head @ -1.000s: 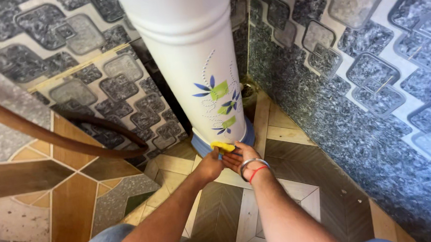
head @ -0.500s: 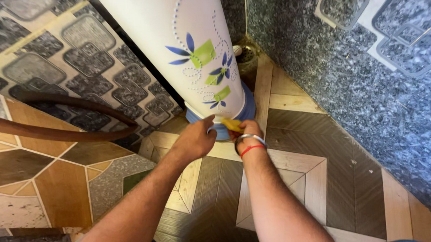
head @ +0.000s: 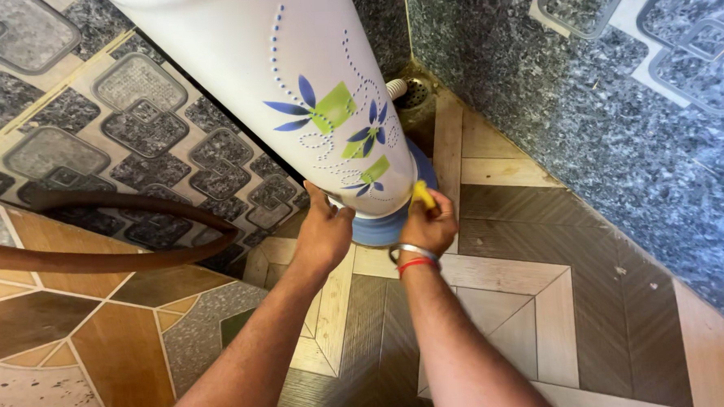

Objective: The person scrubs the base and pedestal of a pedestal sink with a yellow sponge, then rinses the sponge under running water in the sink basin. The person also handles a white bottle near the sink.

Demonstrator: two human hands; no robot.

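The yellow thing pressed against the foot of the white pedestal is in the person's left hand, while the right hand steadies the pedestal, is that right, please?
Not quite: the hands are swapped. The head view shows the right hand holding the yellow thing against the foot of the white pedestal, while the left hand steadies the pedestal.

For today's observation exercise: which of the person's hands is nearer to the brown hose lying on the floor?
Left. The left hand rests on the white pedestal base, just right of the brown hose end; the right hand, holding a yellow object, is farther right.
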